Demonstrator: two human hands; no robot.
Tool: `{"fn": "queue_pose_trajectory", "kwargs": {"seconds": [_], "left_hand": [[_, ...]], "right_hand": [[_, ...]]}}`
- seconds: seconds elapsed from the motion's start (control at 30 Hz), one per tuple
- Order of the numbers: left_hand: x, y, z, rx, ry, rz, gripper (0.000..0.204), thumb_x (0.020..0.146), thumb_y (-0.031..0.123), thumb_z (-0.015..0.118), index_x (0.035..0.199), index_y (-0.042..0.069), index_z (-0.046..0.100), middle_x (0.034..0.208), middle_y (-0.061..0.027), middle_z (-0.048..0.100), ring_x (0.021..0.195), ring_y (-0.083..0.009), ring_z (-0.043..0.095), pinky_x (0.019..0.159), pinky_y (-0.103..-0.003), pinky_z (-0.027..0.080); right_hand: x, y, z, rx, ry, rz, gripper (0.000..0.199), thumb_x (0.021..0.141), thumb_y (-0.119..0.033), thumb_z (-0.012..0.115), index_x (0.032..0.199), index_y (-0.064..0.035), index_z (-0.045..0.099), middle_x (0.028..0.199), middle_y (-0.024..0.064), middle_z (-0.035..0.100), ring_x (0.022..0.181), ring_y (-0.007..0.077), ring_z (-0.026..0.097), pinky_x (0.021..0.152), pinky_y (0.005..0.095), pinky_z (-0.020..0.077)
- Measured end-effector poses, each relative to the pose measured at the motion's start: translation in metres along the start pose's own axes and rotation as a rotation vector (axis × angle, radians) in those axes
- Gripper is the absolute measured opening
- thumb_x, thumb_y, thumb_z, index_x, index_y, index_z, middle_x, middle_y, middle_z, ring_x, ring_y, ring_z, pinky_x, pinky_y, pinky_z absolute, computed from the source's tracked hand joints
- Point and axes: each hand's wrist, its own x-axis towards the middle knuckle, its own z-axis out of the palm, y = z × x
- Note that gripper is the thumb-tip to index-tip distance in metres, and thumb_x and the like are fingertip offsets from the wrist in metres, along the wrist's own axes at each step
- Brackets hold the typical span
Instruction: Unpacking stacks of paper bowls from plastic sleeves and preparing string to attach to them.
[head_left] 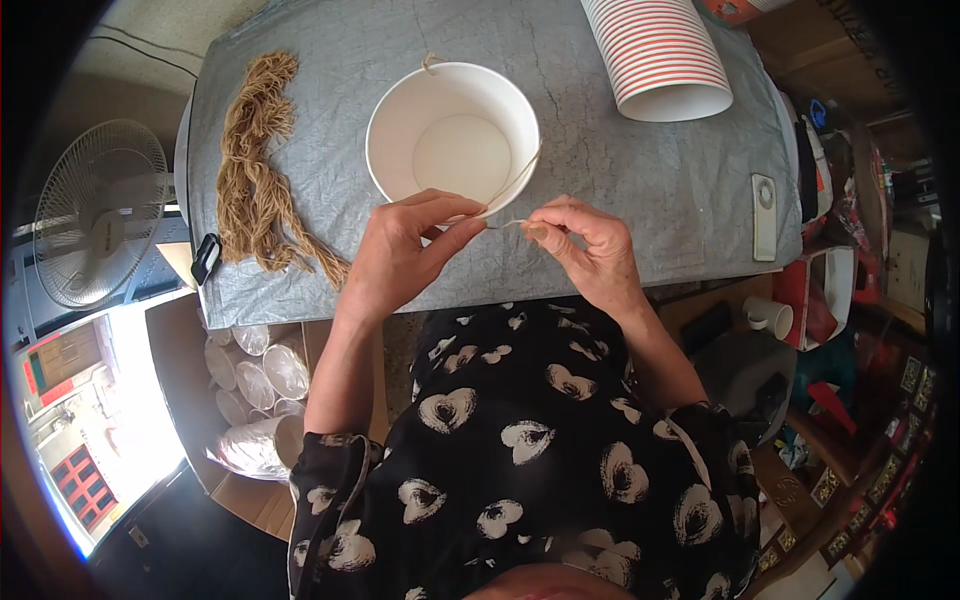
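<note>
A large white paper bucket (pixel 455 135) stands on the grey-covered table in front of me. Thin twine (pixel 532 165) runs along its right rim down to my hands, and a loop of cord shows at the far rim. My left hand (pixel 405 245) is closed at the near rim, pinching the twine there. Just right of it, my right hand (pixel 590 245) pinches the twine's end between thumb and fingers. A short stretch of twine spans the gap between both hands. On the left lies a bundle of brown twine strands (pixel 255 170).
A stack of nested paper buckets (pixel 665 60) lies at the far right. A white handheld device (pixel 764 218) rests near the right edge, a black clip (pixel 206 259) at the left. Beside the table are a fan (pixel 100 215) and a cardboard box (pixel 185 360) of wrapped stacks.
</note>
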Motion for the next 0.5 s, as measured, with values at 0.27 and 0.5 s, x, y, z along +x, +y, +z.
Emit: {"fn": "queue_pose_trajectory", "kwargs": {"seconds": [0.27, 0.5], "left_hand": [[-0.006, -0.004, 0.010, -0.347, 0.160, -0.159, 0.013, 0.096, 0.009, 0.075, 0.106, 0.002, 0.075, 0.096, -0.0044, 0.076, 0.067, -0.0064, 0.068, 0.054, -0.019, 0.049], [-0.009, 0.016, -0.002, -0.624, 0.157, -0.220, 0.018, 0.102, 0.018, 0.068, 0.105, 0.002, 0.072, 0.098, -0.0065, 0.076, 0.059, -0.0043, 0.061, 0.044, -0.015, 0.036]], "right_hand": [[0.008, -0.007, 0.009, -0.128, 0.133, -0.089, 0.011, 0.092, 0.000, 0.074, 0.103, 0.0015, 0.074, 0.092, 0.0069, 0.071, 0.079, 0.0123, 0.065, 0.068, 0.0259, 0.0521], [0.011, -0.002, 0.012, -0.152, 0.115, -0.096, 0.006, 0.093, -0.001, 0.073, 0.099, 0.0021, 0.073, 0.092, 0.0062, 0.070, 0.080, 0.0131, 0.063, 0.071, 0.0266, 0.0509]]}}
